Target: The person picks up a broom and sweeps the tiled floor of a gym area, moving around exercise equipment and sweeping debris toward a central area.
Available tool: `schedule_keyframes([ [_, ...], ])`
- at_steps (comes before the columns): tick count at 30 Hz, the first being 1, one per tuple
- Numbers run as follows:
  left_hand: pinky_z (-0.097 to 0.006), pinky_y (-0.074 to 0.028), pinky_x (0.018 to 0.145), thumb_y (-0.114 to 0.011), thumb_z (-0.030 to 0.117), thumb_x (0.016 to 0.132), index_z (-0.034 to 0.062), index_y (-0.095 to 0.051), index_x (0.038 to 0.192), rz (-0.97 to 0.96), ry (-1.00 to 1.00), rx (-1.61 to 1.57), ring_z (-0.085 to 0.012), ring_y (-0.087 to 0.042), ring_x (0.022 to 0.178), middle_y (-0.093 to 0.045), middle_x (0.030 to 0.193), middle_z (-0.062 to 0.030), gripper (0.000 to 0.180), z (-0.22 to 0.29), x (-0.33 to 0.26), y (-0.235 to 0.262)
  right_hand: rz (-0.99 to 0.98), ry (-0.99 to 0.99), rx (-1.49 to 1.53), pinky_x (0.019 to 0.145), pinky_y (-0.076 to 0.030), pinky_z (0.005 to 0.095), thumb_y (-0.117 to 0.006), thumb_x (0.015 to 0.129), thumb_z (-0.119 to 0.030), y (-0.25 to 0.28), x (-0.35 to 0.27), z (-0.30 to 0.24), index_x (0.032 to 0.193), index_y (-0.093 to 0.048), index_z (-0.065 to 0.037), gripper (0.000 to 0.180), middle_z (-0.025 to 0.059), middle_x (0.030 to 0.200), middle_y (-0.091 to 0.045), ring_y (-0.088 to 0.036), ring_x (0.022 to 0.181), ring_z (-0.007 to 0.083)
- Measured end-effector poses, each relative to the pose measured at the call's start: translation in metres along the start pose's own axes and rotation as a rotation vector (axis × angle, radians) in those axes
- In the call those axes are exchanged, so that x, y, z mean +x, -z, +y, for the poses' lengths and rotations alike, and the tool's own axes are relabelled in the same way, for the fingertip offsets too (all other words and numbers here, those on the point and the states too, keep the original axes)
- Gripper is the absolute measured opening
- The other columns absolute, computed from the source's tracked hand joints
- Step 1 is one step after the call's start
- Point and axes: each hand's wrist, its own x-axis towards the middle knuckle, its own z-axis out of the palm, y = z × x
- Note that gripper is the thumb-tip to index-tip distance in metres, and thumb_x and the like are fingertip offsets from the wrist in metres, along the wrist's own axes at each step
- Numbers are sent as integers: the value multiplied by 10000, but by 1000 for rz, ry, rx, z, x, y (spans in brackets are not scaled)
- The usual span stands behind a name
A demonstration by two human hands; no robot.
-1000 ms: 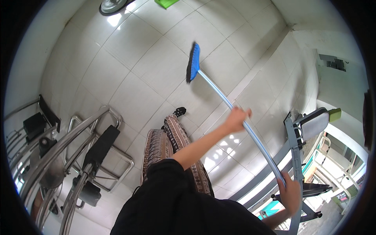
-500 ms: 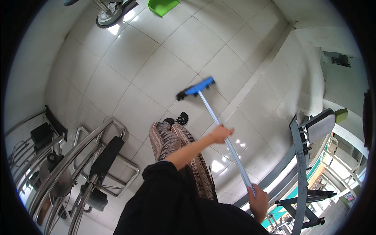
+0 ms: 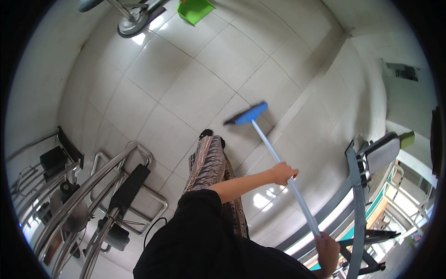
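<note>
A broom (image 3: pixel 253 113) with a blue head, dark bristles and a long pale blue handle slants across the middle of the head view. Its bristles are blurred against the tiled floor (image 3: pixel 186 88), to the right of my feet. My left hand (image 3: pixel 283 174) reaches across my body and is closed round the middle of the handle. Lower down, at the right, my right hand (image 3: pixel 327 253) grips the handle near its top end. A green dustpan (image 3: pixel 196 11) sits on the floor at the far edge, partly cut off.
A tubular metal exercise frame (image 3: pixel 125 153) with black pads stands at the left. Gym equipment with a grey upright (image 3: pixel 357 204) and a padded seat (image 3: pixel 383 151) is at the right. A wheeled metal base (image 3: pixel 133 22) stands far left. Walls border both sides.
The broom and both hands have moved to the right, and the broom head has come slightly nearer. My legs and feet have shifted. More of the dustpan shows.
</note>
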Motion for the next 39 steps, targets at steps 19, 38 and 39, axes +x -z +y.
schedule_keyframes([
  [19,-345,-406,735,-637,112,651,127,-545,860,1189,498,-35,-225,-551,693,-521,645,-39,230,-120,-263,191,-204,666,-187,594,-463,336,-617,778,-249,23,110,-296,955,-624,-32,280,169,706,-617,-609,625,311],
  [38,-478,-236,1018,-671,13,569,170,-528,1072,1416,999,-172,-352,-330,1185,-459,1131,-123,546,-224,-385,219,-211,812,-537,604,-432,422,-488,875,-265,-70,120,-520,1035,-571,-82,256,186,698,-593,-579,668,349],
  [39,-482,-231,1019,-664,-1,572,164,-521,1077,1398,989,-207,-350,-324,1190,-457,1133,-122,550,-213,-376,233,-176,819,-524,590,-423,411,-507,869,-267,-60,118,-518,1024,-576,-88,247,167,649,-580,-570,642,344],
])
